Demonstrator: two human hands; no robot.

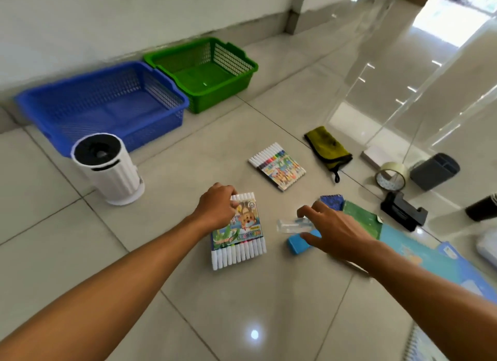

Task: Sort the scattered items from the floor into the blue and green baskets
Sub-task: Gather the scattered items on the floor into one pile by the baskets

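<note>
Seemingly the sorting is only just beginning; the slatted plastic blue basket (pixel 102 102) and green basket (pixel 201 73) are both sitting bare against the wall, while everything is lying loose on the glossy tiled floor (pixel 242 307). Nearest, the left hand (pixel 217 209) is curling its fingers over the top edge of a flat pack of white-capped markers (pixel 239 234); the right hand (pixel 333 230) is hovering with fingers spread and grasping nothing, just above a clear tube-like piece (pixel 291 225) and a blue rubbery block (pixel 298 243); a second marker pack (pixel 277 166), a soft yellow cloth (pixel 328 148) and a shiny tape roll (pixel 391 175) are waiting farther off.
</note>
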